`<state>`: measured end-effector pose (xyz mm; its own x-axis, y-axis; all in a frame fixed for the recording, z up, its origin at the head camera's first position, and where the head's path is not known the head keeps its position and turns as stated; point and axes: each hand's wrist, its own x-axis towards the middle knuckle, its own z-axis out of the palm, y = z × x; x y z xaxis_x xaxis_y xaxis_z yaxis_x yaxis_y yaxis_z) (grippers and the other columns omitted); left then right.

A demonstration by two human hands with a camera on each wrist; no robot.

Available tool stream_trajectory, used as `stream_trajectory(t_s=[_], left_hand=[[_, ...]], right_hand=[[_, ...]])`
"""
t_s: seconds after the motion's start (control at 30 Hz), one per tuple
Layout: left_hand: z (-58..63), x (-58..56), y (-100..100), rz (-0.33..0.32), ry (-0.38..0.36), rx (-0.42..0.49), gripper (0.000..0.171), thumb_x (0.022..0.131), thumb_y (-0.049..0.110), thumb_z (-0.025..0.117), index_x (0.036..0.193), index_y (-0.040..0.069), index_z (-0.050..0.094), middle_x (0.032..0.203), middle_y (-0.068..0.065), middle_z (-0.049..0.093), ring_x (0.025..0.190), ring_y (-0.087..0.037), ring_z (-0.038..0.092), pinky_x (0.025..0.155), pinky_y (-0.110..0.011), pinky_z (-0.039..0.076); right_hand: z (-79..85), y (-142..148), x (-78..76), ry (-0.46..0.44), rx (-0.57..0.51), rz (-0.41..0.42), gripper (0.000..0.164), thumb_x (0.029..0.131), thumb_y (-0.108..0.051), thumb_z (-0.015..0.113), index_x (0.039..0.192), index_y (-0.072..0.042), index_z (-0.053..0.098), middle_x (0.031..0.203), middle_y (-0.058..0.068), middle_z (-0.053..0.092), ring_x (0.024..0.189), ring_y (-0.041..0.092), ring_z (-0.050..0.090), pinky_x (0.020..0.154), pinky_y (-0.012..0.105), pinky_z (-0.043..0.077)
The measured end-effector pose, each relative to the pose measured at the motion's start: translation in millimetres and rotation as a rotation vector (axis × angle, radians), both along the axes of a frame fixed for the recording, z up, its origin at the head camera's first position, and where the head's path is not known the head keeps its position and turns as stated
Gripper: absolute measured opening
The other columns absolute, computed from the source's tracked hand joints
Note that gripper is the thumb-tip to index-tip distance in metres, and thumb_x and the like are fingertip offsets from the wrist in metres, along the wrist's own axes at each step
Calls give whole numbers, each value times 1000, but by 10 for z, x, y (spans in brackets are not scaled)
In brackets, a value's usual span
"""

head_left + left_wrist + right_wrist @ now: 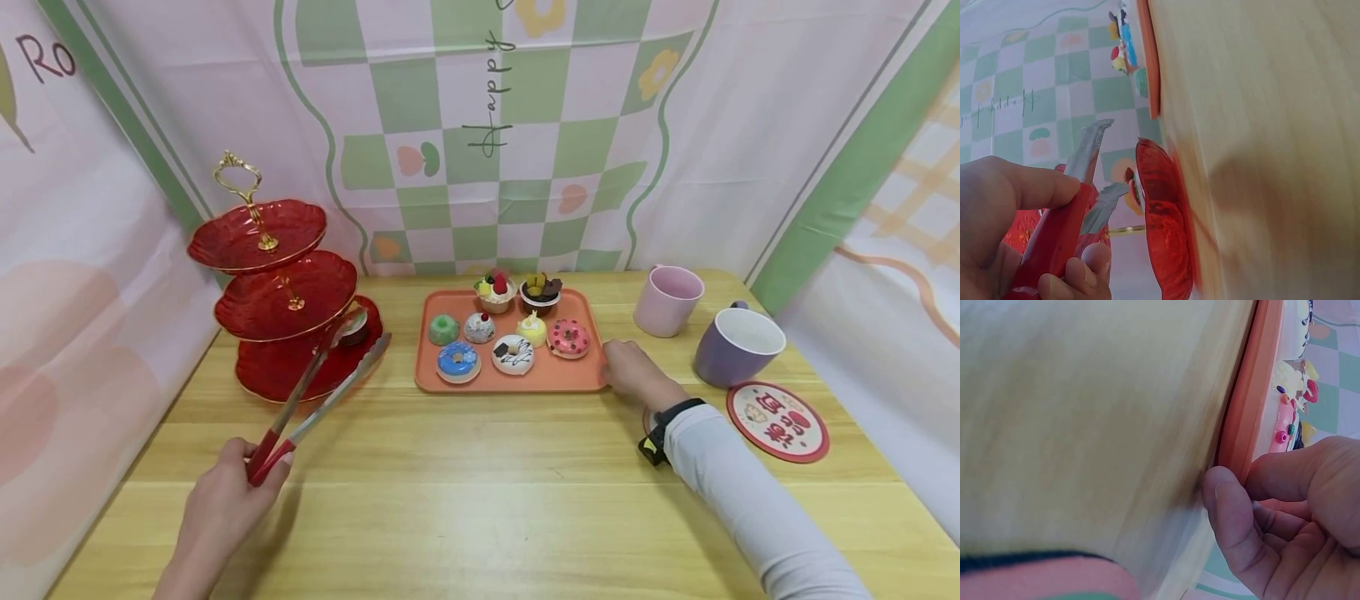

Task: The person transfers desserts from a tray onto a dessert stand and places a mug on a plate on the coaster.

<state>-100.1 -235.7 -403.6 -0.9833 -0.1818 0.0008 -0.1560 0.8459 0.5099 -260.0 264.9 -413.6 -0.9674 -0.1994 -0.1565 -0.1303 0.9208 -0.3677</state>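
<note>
My left hand (228,496) grips a pair of metal tongs by their red handles (1054,240). Their two arms are spread apart over the bottom tier of a red three-tier cake stand (251,308). A small dark cupcake (355,331) sits on that bottom plate, between the tong tips in the head view. On the right, my right hand (636,373) pinches the front right corner of an orange tray (1250,406) between thumb and finger. Several toy pastries lie on the tray, among them a blue donut (458,362) and a pink donut (568,338).
A pink mug (667,302) and a purple mug (738,346) stand at the right. A round red-edged coaster (777,421) lies by the purple mug, and another is partly hidden under my right wrist. A patterned cloth (465,167) hangs behind the table.
</note>
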Motion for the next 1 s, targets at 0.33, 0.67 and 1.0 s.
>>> stream_trajectory(t_s=[0.33, 0.67, 1.0], left_hand=[[3, -182, 81, -60, 74, -11, 46, 88, 37, 61, 100, -3, 45, 60, -5, 48, 50, -19, 43, 45, -32, 34], [-71, -408, 174, -117, 117, -27, 45, 84, 35, 66, 97, -3, 47, 61, -5, 48, 52, -21, 45, 46, -32, 34], [-115, -618, 362, -164, 144, -6, 41, 83, 27, 68, 98, -4, 45, 64, -6, 46, 51, -19, 42, 44, -31, 33]], right_hand=[[0, 9, -6, 6, 6, 1, 4, 85, 3, 52, 83, 5, 55, 68, 11, 51, 58, 22, 52, 51, 30, 42], [-41, 11, 3, 4, -20, 1, 4, 85, 3, 51, 82, 3, 55, 68, 10, 53, 55, 19, 54, 50, 29, 44], [-33, 5, 10, 1, -17, -15, 5, 86, 3, 51, 83, 4, 55, 69, 11, 52, 56, 19, 53, 50, 29, 44]])
